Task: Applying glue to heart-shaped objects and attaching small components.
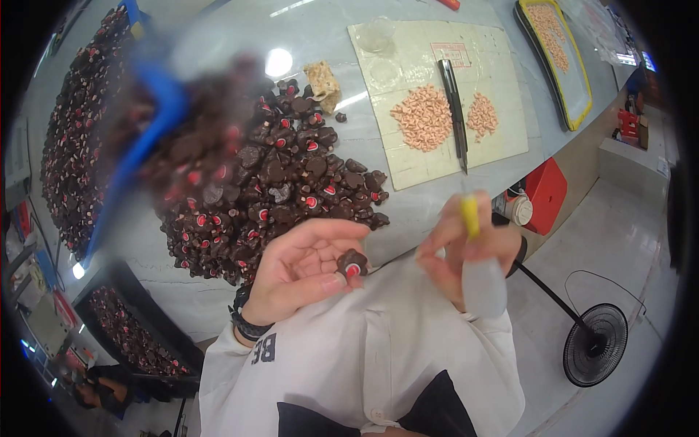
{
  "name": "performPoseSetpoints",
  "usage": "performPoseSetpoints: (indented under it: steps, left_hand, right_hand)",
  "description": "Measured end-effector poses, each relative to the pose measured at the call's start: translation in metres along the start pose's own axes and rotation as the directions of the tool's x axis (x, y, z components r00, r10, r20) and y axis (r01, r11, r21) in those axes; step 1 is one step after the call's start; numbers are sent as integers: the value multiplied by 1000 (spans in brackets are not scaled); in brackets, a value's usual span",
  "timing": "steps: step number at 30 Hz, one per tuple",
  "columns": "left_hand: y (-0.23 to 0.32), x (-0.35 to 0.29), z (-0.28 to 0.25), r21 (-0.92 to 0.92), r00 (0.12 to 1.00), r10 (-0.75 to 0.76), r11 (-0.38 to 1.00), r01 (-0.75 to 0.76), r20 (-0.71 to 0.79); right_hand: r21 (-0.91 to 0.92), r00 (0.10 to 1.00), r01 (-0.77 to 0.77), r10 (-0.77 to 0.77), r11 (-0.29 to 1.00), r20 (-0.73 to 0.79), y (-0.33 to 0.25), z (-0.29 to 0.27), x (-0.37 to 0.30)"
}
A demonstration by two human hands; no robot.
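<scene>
A small dark brown moulded piece with a red-and-white spot (352,266) is pinched at the fingertips of my left hand (298,273), palm turned up. To its right my right hand (466,251) is closed around a thin tool with a yellow part (470,215), smeared by motion; its exact kind does not show. A whitish, translucent blur (485,288) hangs below those fingers. A heap of similar brown pieces (291,175) lies on the table just beyond my left hand.
A pale cutting mat (510,80) bears small pink bits (422,119) and a slim dark tool (453,109). A yellow-rimmed tray (580,116) stands far right. Blurred, a blue edge (156,95) crosses the left. A black crate (116,269), a red box (546,195) and a fan (595,344) are nearby.
</scene>
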State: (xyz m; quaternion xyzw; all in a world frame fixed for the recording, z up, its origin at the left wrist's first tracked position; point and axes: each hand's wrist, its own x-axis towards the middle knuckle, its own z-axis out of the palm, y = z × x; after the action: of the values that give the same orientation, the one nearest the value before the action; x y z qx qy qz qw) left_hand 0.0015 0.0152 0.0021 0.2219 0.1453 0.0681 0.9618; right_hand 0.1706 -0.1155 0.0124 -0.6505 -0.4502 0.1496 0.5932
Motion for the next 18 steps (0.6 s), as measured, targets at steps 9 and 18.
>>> performPoseSetpoints:
  steps: [9, 18]
  left_hand:
    - [-3, -8, 8, 74, 996, -86, 994, 86, 5]
    - [6, -10, 9, 621, 997, 71, 781, -70, 23]
  right_hand:
    - [-61, 912, 150, -114, 987, 395, -9, 14, 16]
    - [48, 920, 115, -124, 992, 372, -1, 20, 20]
